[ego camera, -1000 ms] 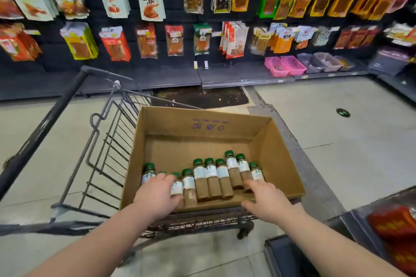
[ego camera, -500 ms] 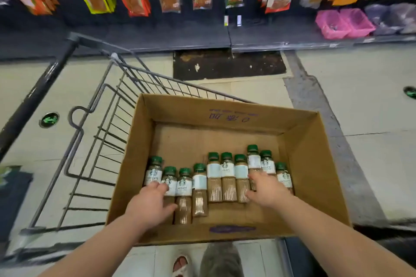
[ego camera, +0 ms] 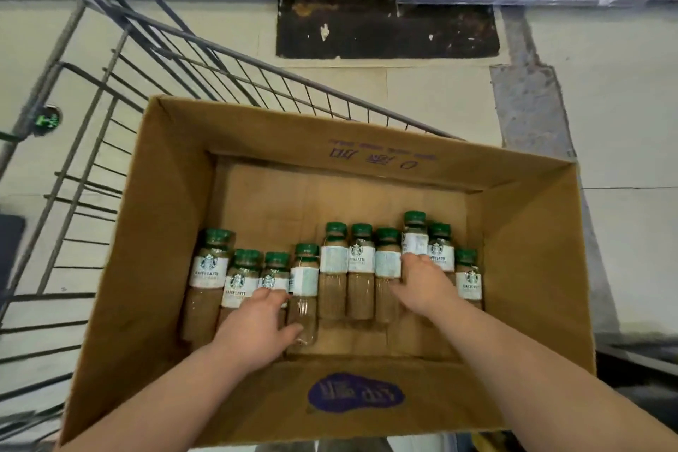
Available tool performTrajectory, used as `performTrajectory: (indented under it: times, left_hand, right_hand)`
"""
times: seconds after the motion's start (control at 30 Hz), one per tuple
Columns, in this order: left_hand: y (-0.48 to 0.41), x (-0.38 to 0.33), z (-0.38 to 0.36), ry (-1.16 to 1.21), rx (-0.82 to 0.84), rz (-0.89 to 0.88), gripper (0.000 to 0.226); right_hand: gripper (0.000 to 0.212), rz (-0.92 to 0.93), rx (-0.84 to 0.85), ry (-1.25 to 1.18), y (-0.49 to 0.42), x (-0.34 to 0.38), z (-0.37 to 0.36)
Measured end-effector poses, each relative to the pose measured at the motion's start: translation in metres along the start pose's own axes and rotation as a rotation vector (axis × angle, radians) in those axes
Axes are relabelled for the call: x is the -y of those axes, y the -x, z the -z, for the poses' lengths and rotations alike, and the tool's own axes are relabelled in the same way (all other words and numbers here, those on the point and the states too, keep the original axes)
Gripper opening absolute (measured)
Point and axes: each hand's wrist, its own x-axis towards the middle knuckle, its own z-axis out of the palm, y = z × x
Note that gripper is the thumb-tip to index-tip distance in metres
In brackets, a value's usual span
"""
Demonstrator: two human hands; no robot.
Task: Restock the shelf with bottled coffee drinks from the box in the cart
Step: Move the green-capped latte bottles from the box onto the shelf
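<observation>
**Both hands down in the box, on the bottles**

Box (ego camera: 154,268) sits in the cart (ego camera: 257,66). Bottles (ego camera: 361,268) stand in a row along its near wall, green caps up, so the long axis is vertical. The far half of the box floor is bare cardboard.

Left hand (ego camera: 253,323) is on the left part of the row. Its fingers (ego camera: 273,295) lie over the label of the third bottle (ego camera: 273,268), and the thumb (ego camera: 291,330) is spread right, in front of the next one. Can't tell if the grip has closed.

Right hand (ego camera: 422,286) is on the right part. Its fingers (ego camera: 412,262) are bent onto the label of the back bottle (ego camera: 414,235), which shows higher than its neighbours. Clamped or only touching, can't tell.

Key relation: the bottles are straight ahead of and under the fingertips, packed side by side and touching. Each hand has its own target and neither is clearly nearer. My read is that the next move is a side wrap round the body, then a lift straight up along the axis. The risk is a knocked neighbour.
</observation>
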Motion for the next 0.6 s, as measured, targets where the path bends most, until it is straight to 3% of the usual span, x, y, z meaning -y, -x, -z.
performTrajectory:
  times: [0.27, 0.4, 0.6]
  left_hand:
    - [-0.036, -0.019, -0.017, 0.047, 0.004, -0.046, 0.061]
    - [-0.057, -0.032, -0.020, 0.115, -0.025, -0.066, 0.064]
    - [-0.090, -0.047, -0.014, 0.186, -0.135, -0.069, 0.066]
  right_hand:
    - [0.072, -0.120, -0.049, -0.183, -0.052, -0.016, 0.003]
    - [0.090, -0.169, -0.088, -0.225, -0.066, -0.012, -0.004]
    - [0.083, -0.276, -0.158, -0.277, -0.085, -0.014, -0.003]
